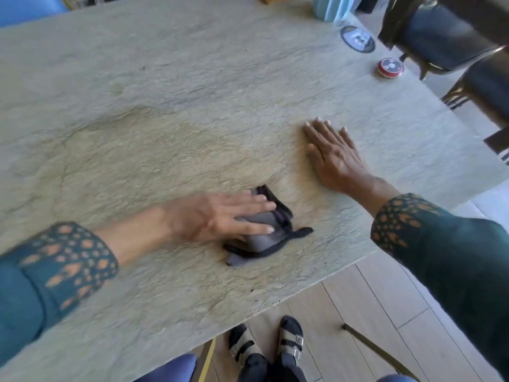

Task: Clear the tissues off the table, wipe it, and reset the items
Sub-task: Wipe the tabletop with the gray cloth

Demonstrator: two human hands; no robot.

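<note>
A folded grey cloth with dark edging (268, 230) lies on the pale stone table (165, 106), near its front edge. My left hand (217, 216) presses flat on top of the cloth, fingers stretched across it; the hand is blurred. My right hand (334, 155) rests palm down on the bare tabletop to the right of the cloth, fingers together and holding nothing. No tissues show on the table.
A small red round tin (390, 67) and a dark round coaster (357, 39) sit near the far right edge, with a light blue vase (330, 8) behind them. Dark chairs (446, 37) stand on the right. A blue chair seat (170, 368) and my sandalled feet are below the front edge.
</note>
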